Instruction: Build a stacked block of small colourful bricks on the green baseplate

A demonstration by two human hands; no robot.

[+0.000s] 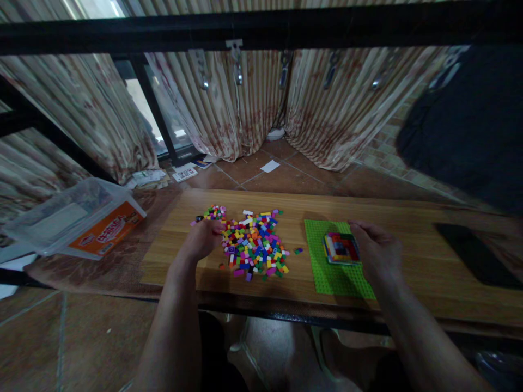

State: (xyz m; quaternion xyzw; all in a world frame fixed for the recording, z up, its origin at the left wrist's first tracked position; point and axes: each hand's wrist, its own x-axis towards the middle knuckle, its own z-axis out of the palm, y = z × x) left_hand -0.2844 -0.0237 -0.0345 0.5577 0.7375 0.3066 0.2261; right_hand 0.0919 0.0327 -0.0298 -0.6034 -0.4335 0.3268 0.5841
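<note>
Left hand (203,238) curled at brick pile (254,245), grip indiscernible; right hand (378,250) clasps build (340,247) lying flat on baseplate (333,280), whose long axis runs near-to-far.

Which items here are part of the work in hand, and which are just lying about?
In use: left hand at the loose brick pile; right hand at the brick build on the green baseplate.
Lying about: plastic box, dark flat slab, floor papers.

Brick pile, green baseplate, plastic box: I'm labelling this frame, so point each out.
Brick pile (255,247): head view, middle of heap.
Green baseplate (335,280): head view, bare near part.
Plastic box (65,212): head view, clear top.
</note>
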